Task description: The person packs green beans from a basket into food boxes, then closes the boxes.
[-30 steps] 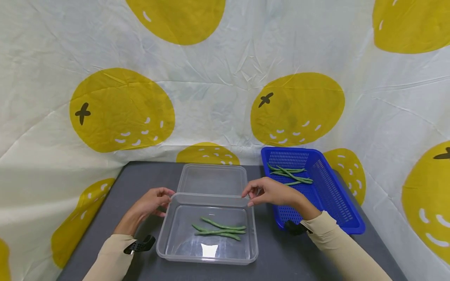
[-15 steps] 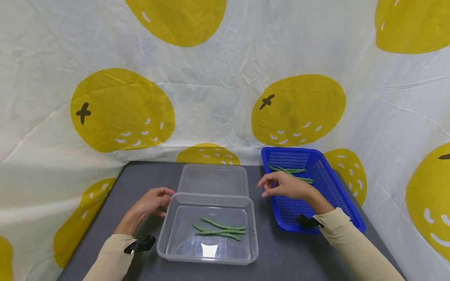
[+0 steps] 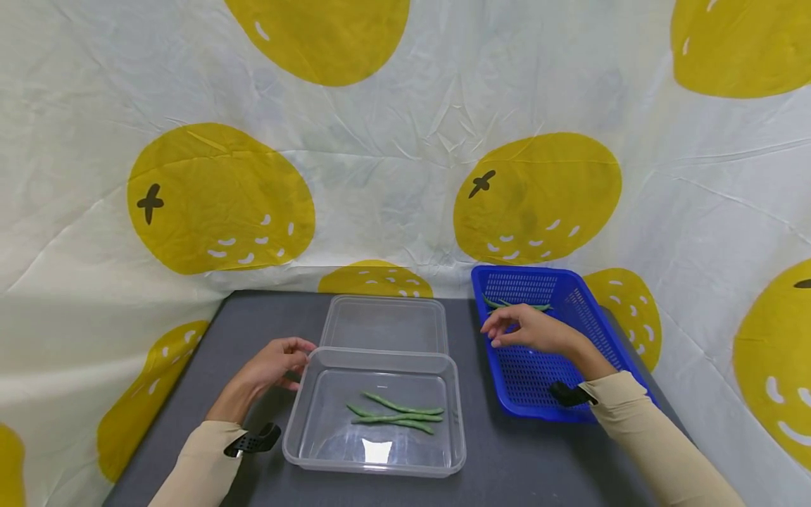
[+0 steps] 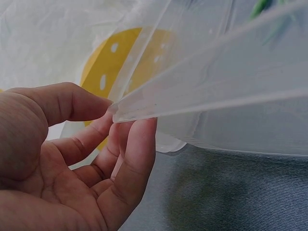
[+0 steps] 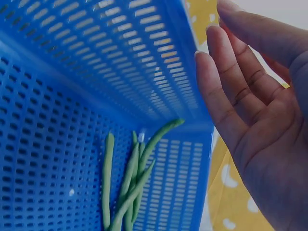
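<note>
A clear plastic container (image 3: 374, 458) stands in front of me with three green beans (image 3: 399, 415) lying on its bottom. At its far left corner, my left hand (image 3: 271, 367) pinches the rim between thumb and fingertips, as the left wrist view shows at the container's corner (image 4: 144, 106). My right hand (image 3: 535, 331) hovers over the left side of a blue perforated basket (image 3: 532, 387), fingers loosely bent and holding nothing. Several more green beans (image 5: 137, 183) lie inside the basket, partly hidden by that hand in the head view.
A translucent lid (image 3: 383, 324) lies flat on the dark grey table (image 3: 507, 465), just behind the container. The basket stands to the right of both. A white cloth (image 3: 380, 197) with yellow fruit prints hangs behind and beside the table.
My right hand has moved away from the container's far right corner, rightward and slightly up, to over the basket. The left hand stays at the container's corner.
</note>
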### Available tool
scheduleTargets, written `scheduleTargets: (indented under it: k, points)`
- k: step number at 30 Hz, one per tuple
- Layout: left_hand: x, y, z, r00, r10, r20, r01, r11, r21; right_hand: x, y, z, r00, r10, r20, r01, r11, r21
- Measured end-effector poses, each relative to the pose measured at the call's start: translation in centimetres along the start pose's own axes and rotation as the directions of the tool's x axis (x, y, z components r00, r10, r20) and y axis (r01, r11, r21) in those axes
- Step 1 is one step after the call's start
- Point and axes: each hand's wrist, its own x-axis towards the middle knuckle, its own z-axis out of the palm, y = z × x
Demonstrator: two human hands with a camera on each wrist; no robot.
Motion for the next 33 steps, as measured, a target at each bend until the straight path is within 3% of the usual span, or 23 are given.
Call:
scheduleTargets:
  k: [11, 21, 33]
  points:
    - [-0.2, -0.4, 0.5, 1.0, 0.007, -0.017, -0.007, 1.0, 0.003, -0.7, 3.0, -0.9, 1.0, -0.019, -0.022, 0.018, 1.0, -0.009]
    - [-0.2, -1.0, 0.8, 1.0, 0.017, -0.02, -0.017, 1.0, -0.012, -1.4, 5.9, -1.7, 0.997, 0.01, -0.081, -0.017, 0.995, -0.095]
    - [-0.1, -1.0, 0.7, 1.0, 0.014, -0.017, -0.014, 1.0, -0.008, -2.2, 8.5, -3.0, 0.995, 0.065, -0.073, -0.074, 0.99, -0.123]
